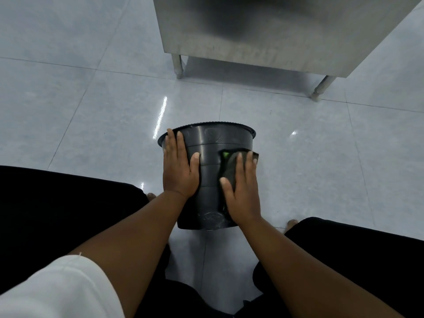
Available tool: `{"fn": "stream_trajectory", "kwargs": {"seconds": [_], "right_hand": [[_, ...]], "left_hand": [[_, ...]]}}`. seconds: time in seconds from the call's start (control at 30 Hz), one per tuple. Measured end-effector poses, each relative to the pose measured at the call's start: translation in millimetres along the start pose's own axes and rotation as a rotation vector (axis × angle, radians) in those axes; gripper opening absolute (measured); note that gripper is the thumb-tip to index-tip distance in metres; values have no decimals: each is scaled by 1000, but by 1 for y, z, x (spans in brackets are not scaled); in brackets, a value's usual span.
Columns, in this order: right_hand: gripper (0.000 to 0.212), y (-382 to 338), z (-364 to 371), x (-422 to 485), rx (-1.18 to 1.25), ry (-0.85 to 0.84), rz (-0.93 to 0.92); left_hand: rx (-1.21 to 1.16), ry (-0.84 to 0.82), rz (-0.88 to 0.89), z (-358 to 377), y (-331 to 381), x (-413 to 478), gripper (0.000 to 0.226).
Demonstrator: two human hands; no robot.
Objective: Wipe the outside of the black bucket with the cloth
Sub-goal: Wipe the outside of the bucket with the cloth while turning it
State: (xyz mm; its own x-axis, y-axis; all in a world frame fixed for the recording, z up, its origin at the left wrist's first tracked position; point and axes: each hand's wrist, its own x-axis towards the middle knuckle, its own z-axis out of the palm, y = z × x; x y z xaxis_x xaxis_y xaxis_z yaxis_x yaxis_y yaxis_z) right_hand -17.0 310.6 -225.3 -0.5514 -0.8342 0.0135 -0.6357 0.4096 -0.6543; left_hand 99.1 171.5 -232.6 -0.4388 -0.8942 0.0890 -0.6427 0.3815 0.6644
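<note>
bucket: black bucket on the tiled floor, looks tipped over with the rim facing away
cloth: dark cloth, bit of green, flat on the bucket's right side
right hand: right hand, straight fingers pressing the cloth down
left hand: left hand flat on the left side, fingertips at the rim
behind: steel cabinet on legs

Right hand presses cloth flat against bucket.
</note>
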Motion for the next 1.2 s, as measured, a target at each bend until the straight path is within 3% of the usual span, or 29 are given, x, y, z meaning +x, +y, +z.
{"fn": "stream_trajectory", "kwargs": {"seconds": [0.1,0.23,0.4,0.47,0.63,0.7,0.77,0.9,0.97,1.1,1.2], "right_hand": [[74,-13,6,1,-253,-11,-209],[65,-3,5,6,-129,11,-208],[55,12,-4,28,338,5,282],[56,12,-10,33,349,-9,322],[66,-6,-13,33,56,82,170],[66,-15,-15,37,-80,90,93],[62,-25,-10,34,-184,70,-13],[59,-25,3,23,-189,36,-139],[63,-11,4,23,-79,48,-36],[56,26,-2,17,379,-43,335],[55,30,2,16,438,-70,383]], "left_hand": [[-1,-3,26,0,-3,1,68],[-27,-12,12,0,-3,4,69],[-108,-25,-10,-5,-13,4,70],[-120,-52,0,-9,-16,6,71],[-172,-185,-106,-10,-16,7,63],[-77,-91,-150,-9,8,9,61],[-20,-2,-73,-7,39,10,62],[4,-35,-139,3,49,12,66],[-18,-19,-153,2,37,13,71],[12,3,-118,2,22,13,72],[-21,-12,-81,0,7,17,71]]}}
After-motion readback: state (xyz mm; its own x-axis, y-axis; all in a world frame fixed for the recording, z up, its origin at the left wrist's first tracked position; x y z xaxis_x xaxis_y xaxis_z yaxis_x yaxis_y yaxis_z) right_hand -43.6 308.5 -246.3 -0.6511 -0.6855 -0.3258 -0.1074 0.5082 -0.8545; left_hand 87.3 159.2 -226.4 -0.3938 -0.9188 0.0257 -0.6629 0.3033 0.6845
